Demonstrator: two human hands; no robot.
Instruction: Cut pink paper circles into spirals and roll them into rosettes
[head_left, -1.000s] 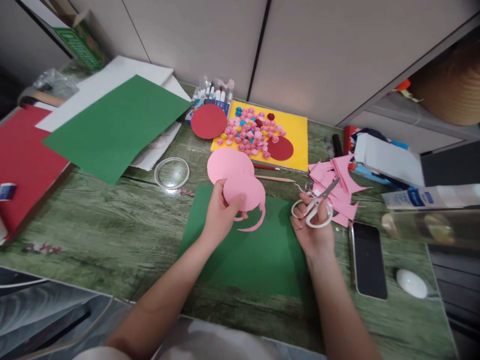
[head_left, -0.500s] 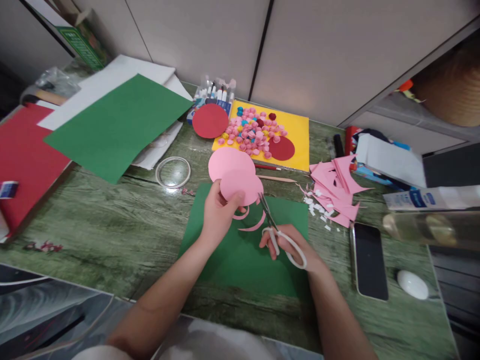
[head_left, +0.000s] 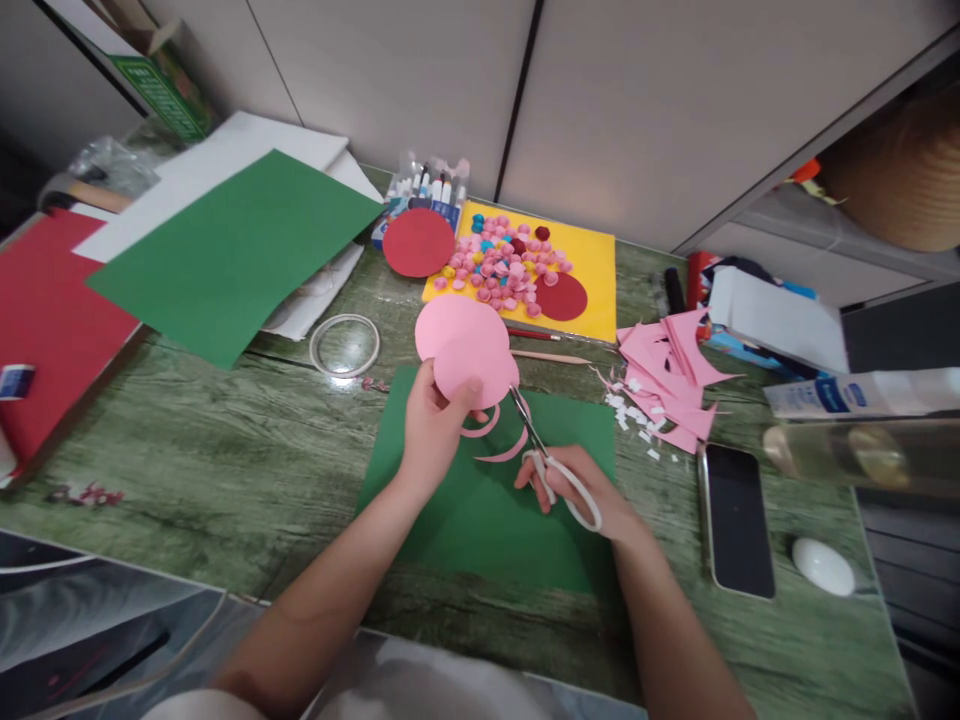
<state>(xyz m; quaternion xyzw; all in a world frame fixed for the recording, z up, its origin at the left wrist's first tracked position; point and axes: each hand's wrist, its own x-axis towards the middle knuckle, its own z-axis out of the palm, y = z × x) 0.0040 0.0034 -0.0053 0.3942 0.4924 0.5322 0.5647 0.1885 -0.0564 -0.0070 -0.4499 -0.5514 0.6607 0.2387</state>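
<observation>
My left hand pinches a round piece of pink paper by its lower edge, thumb on top. Behind it, a second pink paper circle is partly covered. In my right hand is a pair of scissors with white handles, fingers through the loops. Their blades meet the right edge of the held pink paper and look nearly closed. Thin curved pink paper strips lie below on a dark green sheet.
A yellow sheet with many small pink balls and a red circle lies at the back. Pink scraps, a phone and a mouse are right. Left are a tape ring and a green sheet.
The scissor blades have drawn closer together at the paper's right edge. The held pink paper has shifted slightly left and turned a little.
</observation>
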